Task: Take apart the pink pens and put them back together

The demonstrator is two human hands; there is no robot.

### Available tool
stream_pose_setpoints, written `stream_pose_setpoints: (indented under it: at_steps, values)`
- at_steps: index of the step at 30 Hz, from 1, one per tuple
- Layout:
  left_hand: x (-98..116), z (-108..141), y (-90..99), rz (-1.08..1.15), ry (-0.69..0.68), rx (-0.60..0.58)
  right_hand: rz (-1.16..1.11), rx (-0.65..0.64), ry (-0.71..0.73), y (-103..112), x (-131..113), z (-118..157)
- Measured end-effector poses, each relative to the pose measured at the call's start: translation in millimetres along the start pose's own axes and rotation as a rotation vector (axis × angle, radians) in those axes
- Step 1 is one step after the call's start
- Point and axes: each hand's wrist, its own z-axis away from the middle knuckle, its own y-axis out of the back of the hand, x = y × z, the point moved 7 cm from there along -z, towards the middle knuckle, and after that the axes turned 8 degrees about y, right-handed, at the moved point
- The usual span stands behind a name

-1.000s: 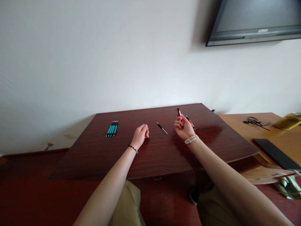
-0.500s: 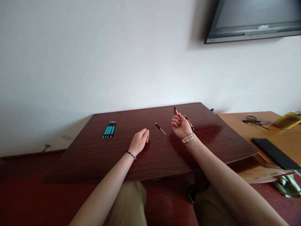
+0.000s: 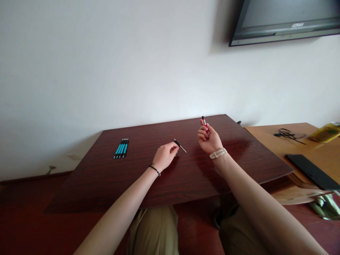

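**Left hand [image 3: 165, 157] at the black pen [image 3: 181, 146], right hand [image 3: 209, 141] closed round a red pen [image 3: 204, 122]**

Your black pen lies between your two hands on the dark wooden desk [image 3: 186, 184], slanting with its silver end toward your right. Your left hand is nearly closed, thumb and fingers drawn together at the pen's black end; you can't tell from this view whether they have gripped it or only touch it.

Your right hand is curled into a loose fist, held palm-up, with the red pen in its fingers. You can see the black tip and a pale band standing clear above them; the lower end is hidden in your hand.

Well to the left of your left hand, four turquoise pens [image 3: 122, 148] lie side by side. A black bracelet [image 3: 155, 169] circles your left wrist, and a pale watch strap [image 3: 218, 153] your right.

Further right, you have a lighter wooden desk [image 3: 265, 136] bearing a coiled black cable [image 3: 288, 134], a yellow can [image 3: 326, 132] on its side and a flat black slab [image 3: 310, 170]. A television [image 3: 289, 21] hangs on the white wall [image 3: 132, 71] above.
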Motion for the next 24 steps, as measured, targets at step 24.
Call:
stream_pose_setpoints:
  at_steps: [24]
  values:
    - [108.2, -90.0, -92.7, -0.813, -0.465, -0.356, 0.068, 0.088, 0.206, 19.9, -58.3, -14.7]
